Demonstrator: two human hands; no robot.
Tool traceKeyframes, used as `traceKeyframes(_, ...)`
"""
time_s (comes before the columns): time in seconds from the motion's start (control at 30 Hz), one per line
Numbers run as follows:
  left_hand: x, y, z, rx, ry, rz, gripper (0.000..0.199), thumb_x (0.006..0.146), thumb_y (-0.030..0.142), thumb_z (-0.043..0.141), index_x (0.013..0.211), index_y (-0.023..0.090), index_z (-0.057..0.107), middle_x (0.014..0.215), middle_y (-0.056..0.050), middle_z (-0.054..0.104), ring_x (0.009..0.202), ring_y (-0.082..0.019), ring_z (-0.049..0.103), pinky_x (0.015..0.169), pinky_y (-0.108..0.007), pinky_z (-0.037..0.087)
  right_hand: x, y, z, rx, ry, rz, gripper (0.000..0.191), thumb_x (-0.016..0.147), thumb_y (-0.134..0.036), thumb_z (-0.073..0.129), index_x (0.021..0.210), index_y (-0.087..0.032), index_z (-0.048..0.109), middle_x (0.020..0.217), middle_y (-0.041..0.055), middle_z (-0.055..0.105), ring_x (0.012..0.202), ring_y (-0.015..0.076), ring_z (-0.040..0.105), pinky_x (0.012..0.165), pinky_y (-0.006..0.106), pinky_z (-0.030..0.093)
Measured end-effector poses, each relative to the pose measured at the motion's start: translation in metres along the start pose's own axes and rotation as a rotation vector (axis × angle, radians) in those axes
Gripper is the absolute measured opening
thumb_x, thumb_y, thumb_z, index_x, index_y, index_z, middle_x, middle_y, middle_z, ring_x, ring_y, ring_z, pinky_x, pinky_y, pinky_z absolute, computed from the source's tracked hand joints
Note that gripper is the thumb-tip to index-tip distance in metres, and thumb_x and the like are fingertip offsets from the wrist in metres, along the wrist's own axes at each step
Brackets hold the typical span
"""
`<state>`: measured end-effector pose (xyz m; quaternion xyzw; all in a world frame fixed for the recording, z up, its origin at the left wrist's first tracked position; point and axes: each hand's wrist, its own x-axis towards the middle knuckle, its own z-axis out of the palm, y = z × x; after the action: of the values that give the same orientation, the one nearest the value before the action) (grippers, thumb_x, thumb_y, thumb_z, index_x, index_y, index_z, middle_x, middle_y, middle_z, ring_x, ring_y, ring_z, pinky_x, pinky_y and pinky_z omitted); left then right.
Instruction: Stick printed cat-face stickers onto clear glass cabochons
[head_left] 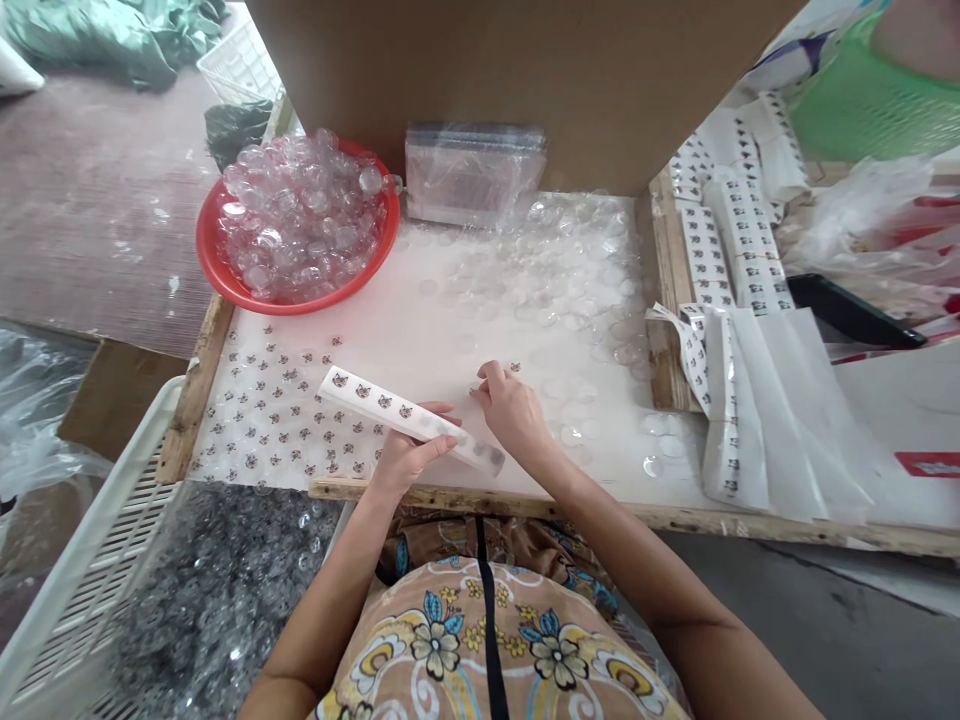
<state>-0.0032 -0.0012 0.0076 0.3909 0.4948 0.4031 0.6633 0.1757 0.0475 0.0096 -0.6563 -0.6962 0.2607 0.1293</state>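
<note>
My left hand [411,455] is closed around a long white strip of stickers [367,398] printed with small dark animal faces. The strip slants down to the right, its lower end showing bare backing. Beside that end, my right hand [514,405] has thumb and forefinger pinched over the white work surface. A small dark-printed sticker [473,391] shows at its fingertips. Another printed face [515,367] lies just behind the knuckles. Clear round discs [577,250] are scattered at the back right of the surface. Many printed faces [281,410] lie in loose rows at the left.
A red basin [225,285] heaped with clear discs stands at the back left. Next to it is a clear plastic bag [472,175] before a cardboard wall [487,70]. More sticker strips [742,240] lie at right near a dark phone-like object [855,310]. A white crate [97,550] stands lower left.
</note>
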Motion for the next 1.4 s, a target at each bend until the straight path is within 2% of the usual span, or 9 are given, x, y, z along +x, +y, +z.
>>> traceKeyframes(0.27,-0.002,0.0,0.0,-0.01,0.007,-0.021,0.047,0.068,0.031,0.08,0.111,0.017,0.066,0.095,-0.009,0.075,0.089,-0.024,0.069,0.079,-0.033,0.054,0.004,0.024,-0.027,0.14,0.149,-0.051,0.01,0.088,-0.017,0.05,0.092,-0.019,0.058,0.094,0.0085,0.063,0.075,0.0188,0.06,0.068,0.029,0.041)
traceKeyframes(0.47,0.001,-0.002,0.0,-0.033,0.007,-0.029,0.047,0.067,0.03,0.081,0.11,0.017,0.066,0.093,-0.008,0.076,0.086,-0.022,0.069,0.078,-0.032,0.054,0.006,0.032,-0.017,0.279,0.059,-0.075,0.012,0.083,-0.013,0.054,0.088,-0.019,0.064,0.084,0.0043,0.064,0.071,0.0155,0.059,0.068,0.027,0.044)
traceKeyframes(0.63,0.001,0.0,0.0,0.01,0.002,-0.017,0.047,0.068,0.032,0.081,0.11,0.017,0.066,0.094,-0.007,0.075,0.084,-0.023,0.068,0.075,-0.032,0.054,0.006,0.023,-0.003,0.131,0.094,-0.145,0.018,0.084,-0.012,0.052,0.088,-0.018,0.069,0.093,0.0092,0.06,0.079,0.0191,0.059,0.068,0.029,0.044)
traceKeyframes(0.77,0.001,0.002,0.001,-0.002,0.006,-0.019,0.047,0.067,0.031,0.081,0.109,0.017,0.066,0.094,-0.008,0.075,0.086,-0.023,0.069,0.076,-0.032,0.054,0.007,0.026,-0.007,0.109,0.161,-0.187,0.025,0.09,-0.016,0.048,0.106,-0.019,0.067,0.097,0.0104,0.061,0.085,0.0217,0.059,0.071,0.032,0.046)
traceKeyframes(0.93,0.003,0.0,0.002,-0.028,-0.002,-0.036,0.047,0.067,0.031,0.082,0.108,0.017,0.066,0.093,-0.007,0.075,0.086,-0.023,0.069,0.078,-0.032,0.054,0.007,0.037,-0.009,-0.004,0.274,-0.171,0.029,0.092,-0.016,0.043,0.109,-0.019,0.066,0.107,0.0141,0.061,0.096,0.0279,0.055,0.082,0.041,0.046)
traceKeyframes(1.03,0.004,-0.001,0.002,0.002,-0.005,-0.011,0.046,0.067,0.03,0.081,0.109,0.017,0.067,0.094,-0.007,0.075,0.084,-0.022,0.069,0.076,-0.032,0.054,0.002,0.031,0.001,0.002,0.194,-0.2,0.032,0.089,-0.011,0.043,0.111,-0.017,0.065,0.11,0.0149,0.061,0.1,0.0289,0.054,0.086,0.043,0.045)
traceKeyframes(1.13,0.003,-0.002,0.0,0.01,-0.008,0.007,0.045,0.069,0.03,0.081,0.11,0.017,0.066,0.096,-0.007,0.075,0.085,-0.022,0.069,0.077,-0.031,0.054,-0.001,0.02,0.003,0.175,0.101,-0.252,0.033,0.091,-0.011,0.04,0.113,-0.018,0.064,0.108,0.012,0.062,0.098,0.0241,0.058,0.085,0.037,0.048)
traceKeyframes(1.23,0.001,-0.003,-0.002,-0.019,-0.016,0.011,0.044,0.07,0.028,0.08,0.11,0.018,0.066,0.097,-0.007,0.075,0.089,-0.022,0.068,0.08,-0.031,0.054,0.004,0.027,-0.012,0.225,0.139,-0.192,0.028,0.092,-0.017,0.044,0.113,-0.019,0.063,0.109,0.0115,0.062,0.093,0.023,0.06,0.082,0.036,0.049)
traceKeyframes(1.4,0.001,-0.002,-0.001,-0.042,-0.035,0.01,0.044,0.069,0.027,0.081,0.109,0.018,0.066,0.095,-0.007,0.075,0.088,-0.021,0.069,0.08,-0.03,0.054,0.019,0.066,-0.036,-0.065,0.28,-0.005,0.029,0.081,-0.015,0.057,0.109,-0.016,0.065,0.109,0.0171,0.061,0.098,0.0326,0.055,0.089,0.049,0.044)
